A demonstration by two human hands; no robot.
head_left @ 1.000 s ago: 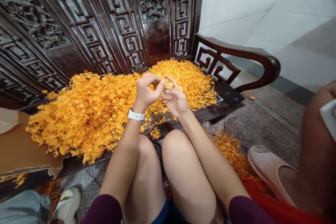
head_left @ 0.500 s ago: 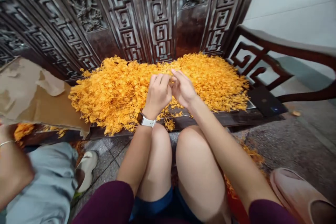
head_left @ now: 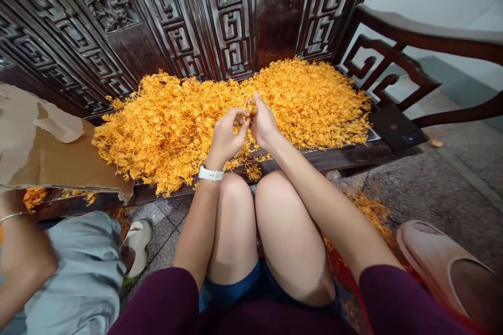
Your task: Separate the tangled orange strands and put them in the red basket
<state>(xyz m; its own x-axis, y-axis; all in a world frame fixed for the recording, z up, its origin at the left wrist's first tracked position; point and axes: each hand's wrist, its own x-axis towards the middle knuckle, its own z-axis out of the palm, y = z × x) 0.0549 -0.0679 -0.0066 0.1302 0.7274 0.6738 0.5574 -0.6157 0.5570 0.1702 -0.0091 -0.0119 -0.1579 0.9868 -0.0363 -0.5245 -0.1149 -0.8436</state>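
Observation:
A long heap of orange, thin-branched, flower-like sprigs covers the bench seat before me. Just over its front middle my two hands meet at a small orange sprig. My left hand, with a white watch strap on the wrist, is closed, its thumb and forefinger pinching at the piece. My right hand is curled round the piece from the other side, thumb pointing up. Fingers partly cover the piece, so its full shape is hidden.
The dark carved bench has a tall back and an armrest at right. A black flat box lies at the seat's right end. Torn cardboard rests at left, beside another person's arm. Orange bits litter the floor.
My hands have turned and parted slightly, so the orange sprig between the fingers now shows. My left wrist has rotated. The view has shifted a little.

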